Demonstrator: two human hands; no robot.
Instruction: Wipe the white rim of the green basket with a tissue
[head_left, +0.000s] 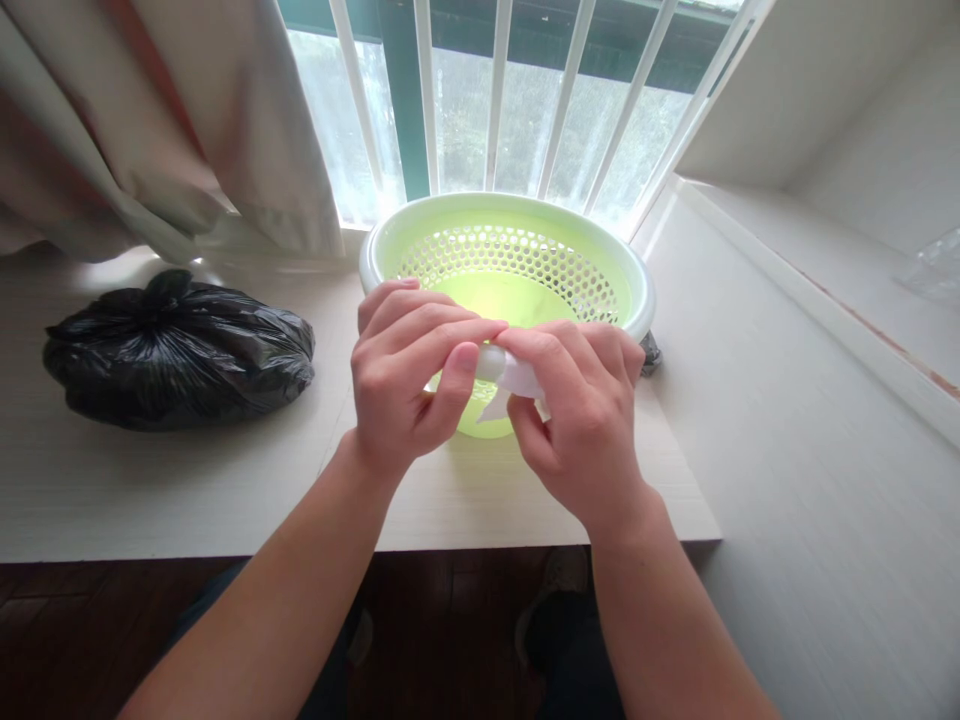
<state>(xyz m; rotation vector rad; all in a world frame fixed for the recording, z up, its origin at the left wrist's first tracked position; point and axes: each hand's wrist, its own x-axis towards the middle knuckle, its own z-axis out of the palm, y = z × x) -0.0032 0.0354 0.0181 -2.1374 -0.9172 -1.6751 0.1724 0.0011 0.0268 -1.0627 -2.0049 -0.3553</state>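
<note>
A pale green plastic basket (506, 300) with a perforated wall stands on the white ledge by the window. Over its near rim, my left hand (412, 370) is closed on the rim, its thumb on the near side and its fingers reaching over the top. My right hand (581, 400) pinches a white tissue (521, 378) against the same rim, just right of the left fingertips. One loose corner of the tissue hangs below the rim between the hands. Parts of the near rim are hidden behind the fingers.
A knotted black plastic bag (180, 350) lies at the left on the ledge (247, 500). Part of another dark bag (651, 354) shows behind the basket's right side. A curtain (172, 120) hangs at the back left, beside a barred window. A white panel rises at the right.
</note>
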